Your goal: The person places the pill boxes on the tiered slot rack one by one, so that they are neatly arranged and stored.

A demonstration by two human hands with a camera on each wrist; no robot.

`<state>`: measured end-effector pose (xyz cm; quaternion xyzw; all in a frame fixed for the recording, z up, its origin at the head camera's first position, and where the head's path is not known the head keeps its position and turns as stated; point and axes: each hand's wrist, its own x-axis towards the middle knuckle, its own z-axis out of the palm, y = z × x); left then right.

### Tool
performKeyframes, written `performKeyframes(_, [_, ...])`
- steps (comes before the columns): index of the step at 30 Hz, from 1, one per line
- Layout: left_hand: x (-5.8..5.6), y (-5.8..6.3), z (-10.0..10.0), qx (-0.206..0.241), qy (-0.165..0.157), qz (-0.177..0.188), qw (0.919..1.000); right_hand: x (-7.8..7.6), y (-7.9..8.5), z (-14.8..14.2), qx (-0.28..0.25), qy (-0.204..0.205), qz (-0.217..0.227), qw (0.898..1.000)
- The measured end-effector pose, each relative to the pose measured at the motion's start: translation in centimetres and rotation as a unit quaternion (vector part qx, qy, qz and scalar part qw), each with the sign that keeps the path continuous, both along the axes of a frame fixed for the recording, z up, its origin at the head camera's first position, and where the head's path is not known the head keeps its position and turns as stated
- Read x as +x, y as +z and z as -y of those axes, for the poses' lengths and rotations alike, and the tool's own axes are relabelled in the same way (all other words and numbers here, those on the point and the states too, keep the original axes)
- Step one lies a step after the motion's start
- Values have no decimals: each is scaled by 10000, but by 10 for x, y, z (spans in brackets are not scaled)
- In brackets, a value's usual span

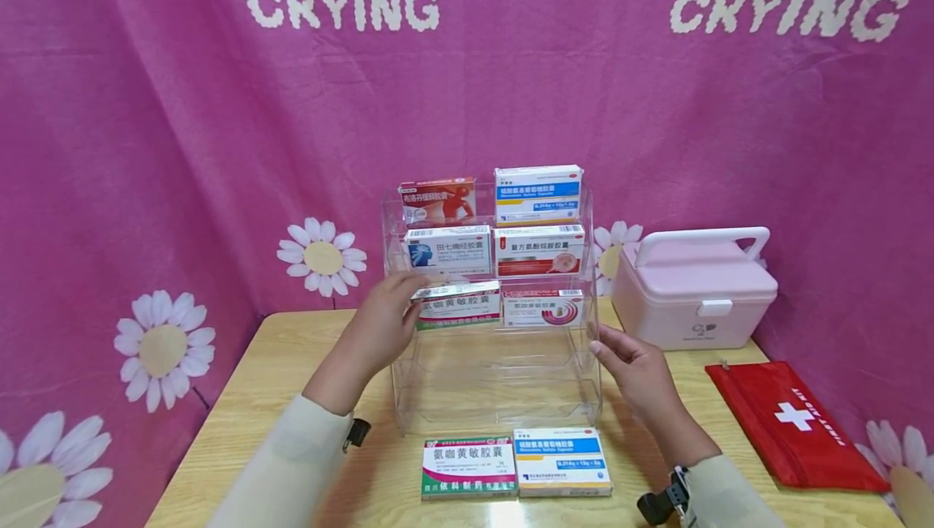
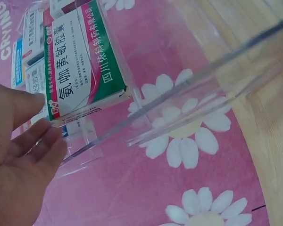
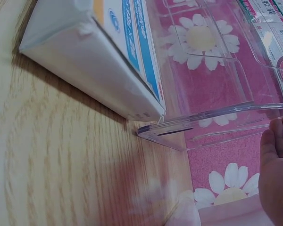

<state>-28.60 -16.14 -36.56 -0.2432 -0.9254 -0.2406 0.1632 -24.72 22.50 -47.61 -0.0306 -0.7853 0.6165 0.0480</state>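
A clear tiered display rack (image 1: 496,382) stands on the table, with medicine boxes on its upper three tiers. At the third tier's left end, my left hand (image 1: 383,321) pinches the left edge of a white, green and magenta medicine box (image 1: 460,307). The left wrist view shows that box (image 2: 87,61) close up, its corner between thumb and fingers. My right hand (image 1: 638,370) grips the rack's right side panel, thumb at the front edge; its fingers are partly hidden. Beside the left hand's box sits a white and pink medicine box (image 1: 543,311).
In front of the rack lie a green-and-white box (image 1: 469,467) and a blue-and-white box (image 1: 562,463). Right of it are a pink medicine chest (image 1: 693,301) and a red first aid pouch (image 1: 795,422). A pink curtain (image 1: 511,90) hangs behind the table.
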Motion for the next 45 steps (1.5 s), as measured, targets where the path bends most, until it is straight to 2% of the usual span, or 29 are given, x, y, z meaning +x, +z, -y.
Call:
performKeyframes(4, [17,-10,7,398,-97,-444,9982,-1,0,1,-5,-60,86,9999])
performKeyframes(7, [35,-23,12,703,-415,-318,9962,-1,0,1,7,-87,138,9999])
performKeyframes(9, [48,-35,13,771,-714,-38,9945,-1,-1,1,10,-103,180,9998])
performKeyframes(12, [67,-53,15,766,-1105,614,9890,-1,-1,1,-9,-124,225,9997])
performKeyframes(14, [77,-63,17,722,-1240,1186,9825,0,0,1,-3,-131,215,9997])
performKeyframes(17, [85,-79,23,602,-1317,1871,9716,-1,1,1,21,-121,148,9998])
performKeyframes(19, [88,-90,29,480,-1361,2166,9655,-1,1,2,24,-116,133,9998])
performKeyframes(22, [90,-104,35,180,-1392,2406,9604,-1,1,2,59,-103,139,9998])
performKeyframes(27, [91,-116,36,-518,-1351,2784,9495,0,2,1,86,-131,119,9998])
performKeyframes(30, [89,-122,36,-892,-1429,2819,9445,-1,2,0,62,-167,120,9998])
performKeyframes(34, [86,-130,34,-1177,-1521,2729,9426,-1,2,1,59,-184,148,9997])
performKeyframes(39, [84,-134,34,-1275,-1628,2697,9405,0,2,1,69,-178,184,9996])
performKeyframes(45, [84,-134,33,-1311,-1590,2776,9383,0,3,1,113,-196,174,9996])
